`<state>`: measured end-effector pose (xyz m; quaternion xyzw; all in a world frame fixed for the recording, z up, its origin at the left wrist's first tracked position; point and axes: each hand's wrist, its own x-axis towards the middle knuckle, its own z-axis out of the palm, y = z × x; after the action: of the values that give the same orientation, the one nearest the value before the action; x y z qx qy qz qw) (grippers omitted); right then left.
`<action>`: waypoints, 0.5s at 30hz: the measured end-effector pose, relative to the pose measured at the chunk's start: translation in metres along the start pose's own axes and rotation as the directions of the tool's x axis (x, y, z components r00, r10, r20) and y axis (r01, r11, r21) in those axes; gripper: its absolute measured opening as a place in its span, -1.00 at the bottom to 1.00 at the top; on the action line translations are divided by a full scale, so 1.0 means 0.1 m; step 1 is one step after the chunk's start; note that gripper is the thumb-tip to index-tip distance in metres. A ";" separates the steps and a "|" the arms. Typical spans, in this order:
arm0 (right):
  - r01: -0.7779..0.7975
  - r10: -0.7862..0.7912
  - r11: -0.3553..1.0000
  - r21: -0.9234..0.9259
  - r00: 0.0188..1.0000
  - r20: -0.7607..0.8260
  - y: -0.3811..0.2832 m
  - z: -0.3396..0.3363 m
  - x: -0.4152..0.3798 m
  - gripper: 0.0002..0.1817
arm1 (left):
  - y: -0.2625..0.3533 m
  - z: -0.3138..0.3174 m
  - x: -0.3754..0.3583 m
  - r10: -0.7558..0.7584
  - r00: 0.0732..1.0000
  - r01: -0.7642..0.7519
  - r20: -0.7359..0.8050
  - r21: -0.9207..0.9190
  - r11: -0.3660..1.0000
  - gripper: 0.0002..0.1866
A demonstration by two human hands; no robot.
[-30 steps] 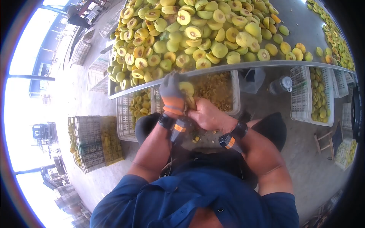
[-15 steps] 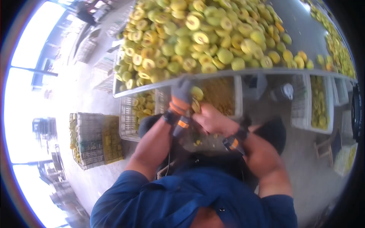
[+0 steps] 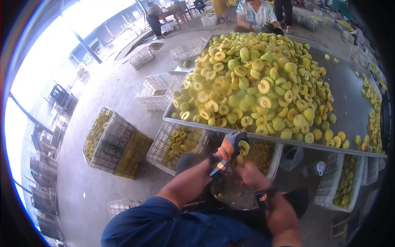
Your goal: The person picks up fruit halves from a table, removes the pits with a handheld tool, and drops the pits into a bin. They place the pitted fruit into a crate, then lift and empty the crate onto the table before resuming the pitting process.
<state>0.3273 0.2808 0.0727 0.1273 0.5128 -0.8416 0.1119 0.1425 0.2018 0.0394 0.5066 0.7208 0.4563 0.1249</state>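
Observation:
My left hand [image 3: 230, 147], in a grey and orange glove, is closed on a yellow-green stone-fruit half [image 3: 244, 147] with its cut side showing. Just below and to the right, my bare right hand [image 3: 250, 174] has its fingers curled in close to the fruit; whatever they grip is blurred and hidden. Both hands are in front of the near rim of a metal table [image 3: 263, 135] heaped with halved fruit [image 3: 263, 88]. Under them a crate [image 3: 276, 161] holds brownish bits.
To the left stand a crate of fruit halves [image 3: 154, 158] and a stacked pair of crates [image 3: 113, 142]. At the right are another fruit crate [image 3: 329, 193] and a lidded container [image 3: 319, 168]. A person [image 3: 257, 16] sits across the table.
My view has tilted up and turned, bringing the far side of the table and people into sight. Both hands stay close together, the left one still holding fruit.

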 end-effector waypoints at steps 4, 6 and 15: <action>0.030 -0.031 0.999 0.029 0.999 0.024 -0.08 0.07 -0.07 -0.89 | -0.12 -0.05 -0.07 -0.293 0.894 0.315 -0.340 0.010 0.949 -0.72; 0.100 -0.101 0.995 0.023 0.994 0.043 -0.09 0.04 -0.10 -0.86 | -0.78 -0.26 -0.28 -0.037 0.878 0.147 -0.477 0.196 0.970 -0.65; 0.073 -0.066 0.997 0.029 0.978 -0.196 0.17 -0.42 0.11 -0.76 | -0.90 -1.86 -0.89 -0.423 0.512 0.516 -0.748 -0.127 0.847 -0.74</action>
<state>0.3269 0.3094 0.0364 0.1933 0.5102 -0.8375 0.0295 0.0075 0.0215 0.0465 0.0628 0.8396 0.5313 -0.0946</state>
